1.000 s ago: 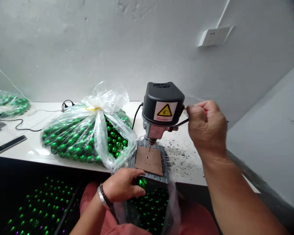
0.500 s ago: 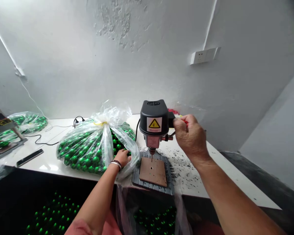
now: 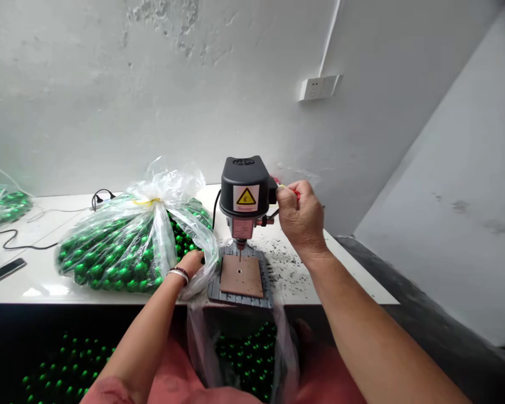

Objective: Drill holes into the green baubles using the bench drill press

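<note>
A small black drill press [image 3: 244, 185] stands on a grey slotted base [image 3: 214, 290], its bit above a brown plate [image 3: 240, 283] with a small hole. My right hand [image 3: 302, 216] is closed around the red handle [image 3: 297, 194] at the press's right side. To the left lies a clear plastic bag [image 3: 168, 185] of shiny green balls [image 3: 126, 274], tied with a yellow band [image 3: 148, 201]. My left hand [image 3: 191, 264], a bracelet at its wrist, reaches into an opening in the bag's right side; its fingertips are hidden among the balls and plastic.
Dark shavings [image 3: 290, 269] litter the white table [image 3: 353, 289] right of the press. A phone [image 3: 3, 272], cables and a second bag [image 3: 4, 203] are at the left. Below the table edge, green balls [image 3: 250, 359] fill an open bag.
The view has swung right, so the scene sits further left. My left hand's fingers have gone deeper into the bag's opening. My right hand stays on the handle.
</note>
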A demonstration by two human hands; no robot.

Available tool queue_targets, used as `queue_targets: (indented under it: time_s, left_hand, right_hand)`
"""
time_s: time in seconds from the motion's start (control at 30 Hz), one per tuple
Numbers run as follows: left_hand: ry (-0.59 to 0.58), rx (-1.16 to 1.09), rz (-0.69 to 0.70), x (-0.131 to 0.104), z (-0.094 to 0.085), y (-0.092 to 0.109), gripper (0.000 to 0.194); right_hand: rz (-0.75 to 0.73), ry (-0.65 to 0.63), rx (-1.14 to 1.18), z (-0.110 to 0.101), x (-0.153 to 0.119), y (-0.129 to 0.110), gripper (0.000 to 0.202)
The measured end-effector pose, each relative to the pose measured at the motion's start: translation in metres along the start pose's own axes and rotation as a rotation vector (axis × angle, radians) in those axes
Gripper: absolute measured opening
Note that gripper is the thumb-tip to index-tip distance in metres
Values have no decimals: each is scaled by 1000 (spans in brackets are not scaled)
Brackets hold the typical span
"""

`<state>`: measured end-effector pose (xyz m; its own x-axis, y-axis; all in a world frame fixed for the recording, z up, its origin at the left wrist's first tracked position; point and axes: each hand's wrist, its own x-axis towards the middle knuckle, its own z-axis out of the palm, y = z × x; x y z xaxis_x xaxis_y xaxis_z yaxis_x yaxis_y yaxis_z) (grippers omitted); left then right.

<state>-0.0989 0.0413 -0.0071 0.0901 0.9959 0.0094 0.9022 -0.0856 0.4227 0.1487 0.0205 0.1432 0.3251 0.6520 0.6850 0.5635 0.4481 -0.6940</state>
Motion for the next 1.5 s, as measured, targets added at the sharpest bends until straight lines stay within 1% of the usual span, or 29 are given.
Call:
queue_targets:
  time_s: [0.1, 0.17, 0.23, 0.27, 0.3, 0.33, 0.4, 0.47, 0.53, 0.63, 0.7, 0.73, 0.83, 0.9, 0.93, 1.03, 1.1, 1.17, 1.3, 1.4, 1.5]
  left_hand:
    - [145, -54, -39, -14, -11, 5, 33]
    - [238, -191, -102, -29, -21, 12, 41]
    - [299, -584, -158, -47, -30, 22, 48]
    - [289, -753, -134, -57, -33, 29, 52]
    - [257, -874, -99, -66, -34, 37, 53]
    - [212, -959, -67, -74, -34, 45, 53]
    - [114, -1097, -52, -87, -27, 60, 51]
    - [17, -1202, -79, -94, -14, 74, 50]
    - [-60, -1309, -121, -96, 1, 84, 50]
    - [-100, -1445, -189, -91, 20, 92, 53]
    - [-67, -1407, -228, -86, 27, 92, 54]
    - [-32, -1322, -237, -82, 28, 91, 53]
    - [106, -896, -210, -73, 27, 84, 43]
    - [152, -661, -170, -68, 27, 79, 37]
    - [153, -591, -155, -67, 27, 77, 35]
    - [117, -508, -148, -64, 29, 75, 41]
    - [121, -462, -160, -63, 29, 75, 47]
    - [123, -379, -152, -61, 29, 76, 45]
    - [108, -235, -60, -55, 29, 77, 38]
    - [122, -180, -11, -50, 30, 78, 40]
    - [94, -144, -43, -45, 32, 81, 46]
  right_hand:
    - [-9, 7, 2, 0, 0, -1, 24]
    - [-8, 10, 5, -1, -1, -2, 24]
    - [2, 3, 5, -2, -2, -2, 24]
    - [6, -2, 4, -2, -2, -3, 24]
    - [8, -3, 3, -2, -3, -3, 24]
    - [6, -2, 2, -3, -3, -3, 24]
    - [0, 5, 8, -3, -3, -3, 23]
    - [-9, 10, 21, -3, -3, -1, 22]
    - [-24, 4, 40, -3, -3, 1, 22]
    - [-36, -11, 73, -3, -3, 3, 23]
    - [-41, -10, 86, -3, -4, 4, 22]
    - [-46, -4, 86, -4, -5, 3, 22]
    - [-49, 3, 89, -5, -6, 2, 22]
    - [-39, 2, 99, -6, -7, 1, 21]
    - [-34, 1, 105, -6, -8, 0, 21]
    - [-29, 12, 113, -6, -9, -1, 21]
    - [-28, 20, 110, -6, -10, -1, 21]
    - [-29, 24, 101, -6, -10, -1, 20]
    - [-49, 18, 79, -5, -9, 2, 21]
    - [-75, 11, 37, -5, -9, 4, 24]
    - [-77, -9, 5, -5, -10, 4, 25]
